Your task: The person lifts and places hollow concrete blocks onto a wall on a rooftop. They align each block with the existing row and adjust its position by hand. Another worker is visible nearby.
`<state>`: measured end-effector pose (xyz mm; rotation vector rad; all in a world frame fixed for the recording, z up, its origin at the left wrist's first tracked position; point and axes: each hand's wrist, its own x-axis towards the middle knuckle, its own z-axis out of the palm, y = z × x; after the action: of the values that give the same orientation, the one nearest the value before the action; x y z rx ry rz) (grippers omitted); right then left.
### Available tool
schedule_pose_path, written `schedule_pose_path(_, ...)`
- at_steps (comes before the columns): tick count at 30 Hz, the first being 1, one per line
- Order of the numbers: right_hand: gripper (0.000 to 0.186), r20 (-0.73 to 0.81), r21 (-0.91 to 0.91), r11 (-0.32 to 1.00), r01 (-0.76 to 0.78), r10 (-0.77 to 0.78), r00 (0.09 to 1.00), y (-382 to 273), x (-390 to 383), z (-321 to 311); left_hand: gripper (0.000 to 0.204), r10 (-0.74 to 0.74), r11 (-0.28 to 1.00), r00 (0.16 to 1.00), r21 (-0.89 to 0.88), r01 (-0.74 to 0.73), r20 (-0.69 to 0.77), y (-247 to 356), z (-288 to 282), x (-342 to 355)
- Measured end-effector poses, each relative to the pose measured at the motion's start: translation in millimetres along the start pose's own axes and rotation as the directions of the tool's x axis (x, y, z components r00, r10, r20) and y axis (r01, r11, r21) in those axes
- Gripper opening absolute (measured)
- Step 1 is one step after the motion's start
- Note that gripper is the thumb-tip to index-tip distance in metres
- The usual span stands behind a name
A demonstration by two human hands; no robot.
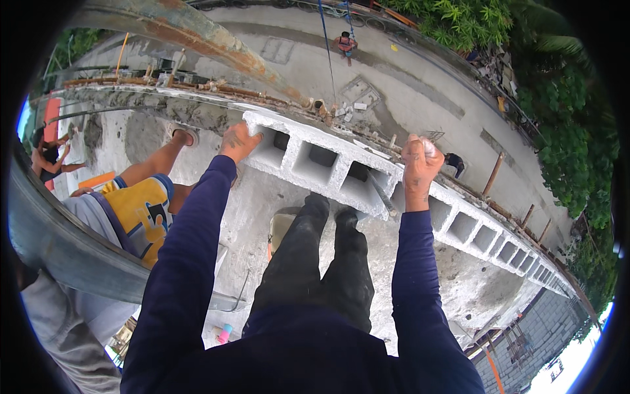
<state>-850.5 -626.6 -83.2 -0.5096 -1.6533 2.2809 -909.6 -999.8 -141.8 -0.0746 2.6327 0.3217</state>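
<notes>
Grey hollow concrete block, gripped endwise between both hands, left hand, right hand

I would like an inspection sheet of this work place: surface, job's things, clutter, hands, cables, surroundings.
Surface: rough grey concrete slab, high above a paved road.
Job's things: hollow concrete block, topmost on a row of blocks along the edge.
Clutter: rusty bars and debris beside the wall; small pink and blue container on the slab.
Hands: left hand rests on the block's left end; right hand is closed at its right end.
Cables: blue rope hanging down.
Surroundings: person in yellow shirt at left, person on the road, green bushes.
</notes>
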Motion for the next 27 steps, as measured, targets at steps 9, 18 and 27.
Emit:
schedule_pose_path(9, 0.037, -0.039, -0.357, 0.933, -0.039, 0.027, 0.999, 52.6, -20.8, -18.8, 0.049, -0.02, 1.0, 1.0, 0.018, 0.02, -0.01, 2.3, -0.5, -0.2)
schedule_pose_path(18, 0.024, 0.258, -0.793, 0.607, 0.047, 0.265, 0.929, 21.3, 0.5, -13.5, 0.047, -0.13, 0.99, 0.991, -0.057, 0.129, -0.01, 17.5, -4.6, -11.3)
schedule_pose_path(27, 0.05, 0.378, -0.926, 0.288, 0.245, 0.752, 0.54, -8.3, 21.0, -25.1, 0.065, -0.25, 0.928, 0.966, -0.301, 0.221, -0.061, 19.5, -8.3, -41.6)
